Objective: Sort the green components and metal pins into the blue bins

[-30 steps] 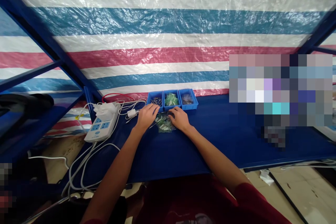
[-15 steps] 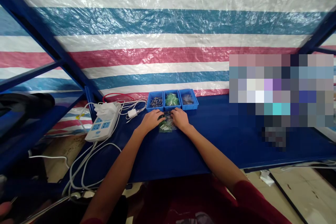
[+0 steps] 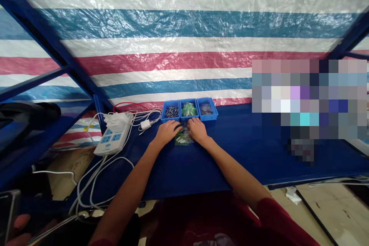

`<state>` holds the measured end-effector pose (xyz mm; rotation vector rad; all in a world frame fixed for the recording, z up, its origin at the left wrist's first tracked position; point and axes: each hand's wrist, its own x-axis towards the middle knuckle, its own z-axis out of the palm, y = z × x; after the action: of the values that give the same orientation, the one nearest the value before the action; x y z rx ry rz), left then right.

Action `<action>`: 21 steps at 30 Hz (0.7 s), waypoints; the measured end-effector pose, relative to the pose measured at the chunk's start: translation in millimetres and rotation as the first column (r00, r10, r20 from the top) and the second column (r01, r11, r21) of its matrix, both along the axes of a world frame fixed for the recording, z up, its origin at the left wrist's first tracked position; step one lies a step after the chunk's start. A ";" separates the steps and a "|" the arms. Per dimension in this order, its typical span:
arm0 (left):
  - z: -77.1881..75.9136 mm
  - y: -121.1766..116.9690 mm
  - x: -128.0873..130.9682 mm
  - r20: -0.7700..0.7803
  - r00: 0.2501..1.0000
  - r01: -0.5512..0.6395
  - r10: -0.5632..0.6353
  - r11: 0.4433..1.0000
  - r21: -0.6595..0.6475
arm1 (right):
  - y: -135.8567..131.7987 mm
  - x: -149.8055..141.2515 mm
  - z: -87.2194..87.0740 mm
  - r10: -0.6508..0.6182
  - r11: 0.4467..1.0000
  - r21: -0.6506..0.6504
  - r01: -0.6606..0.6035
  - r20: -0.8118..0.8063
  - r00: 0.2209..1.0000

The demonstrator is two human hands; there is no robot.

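Note:
A small clear plastic bag [image 3: 182, 138] with green and whitish contents lies on the blue table, between my two hands. My left hand [image 3: 167, 132] is closed at the bag's upper left edge, thumb toward the middle. At its upper right edge my right hand [image 3: 197, 130] is closed too, fingers bent down onto the plastic. A small dark patch shows beside the left thumb; I cannot make out what it is. Just behind the hands stand three blue bins: one with metal pieces [image 3: 172, 112], one with green packets [image 3: 189, 109], one with clear plastic bags [image 3: 206, 108].
To the left lie a white power strip [image 3: 111, 140], a white adapter [image 3: 145, 124] and loose cables. Striped sheeting [image 3: 184, 61] hangs behind the table [image 3: 187, 177]. Another person's hand [image 3: 21, 225] with a phone-like device [image 3: 8, 215] shows at lower left. The right side is pixelated.
My hands and the bag have barely moved. At lower left, the other person's hand and the phone-like device have come further into view.

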<state>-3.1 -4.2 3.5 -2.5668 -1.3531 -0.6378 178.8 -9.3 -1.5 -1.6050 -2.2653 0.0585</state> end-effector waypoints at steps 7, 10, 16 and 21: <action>8.5 -4.9 5.6 0.274 0.953 0.059 -0.130 0.966 0.253 | 0.9 5.2 -0.4 0.027 0.986 -0.096 -0.136 -0.712 0.702; 8.1 -5.0 5.6 0.291 0.943 0.080 -0.164 0.956 0.281 | 5.2 6.8 -2.0 -0.089 0.952 -0.196 -0.236 -0.914 0.397; 8.2 -6.4 8.1 0.310 0.936 0.069 -0.165 0.952 0.298 | 5.4 6.0 -0.2 -0.144 0.914 -0.214 -0.344 -0.965 0.218; 9.6 -7.9 10.1 0.301 0.933 0.115 -0.198 0.956 0.271 | 0.3 3.6 3.6 -0.136 0.940 -0.194 -0.282 -0.968 0.212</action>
<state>7.0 -12.1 13.1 -2.4540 -1.0661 -1.2256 182.5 -9.0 2.1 -0.9750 -1.2346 1.2203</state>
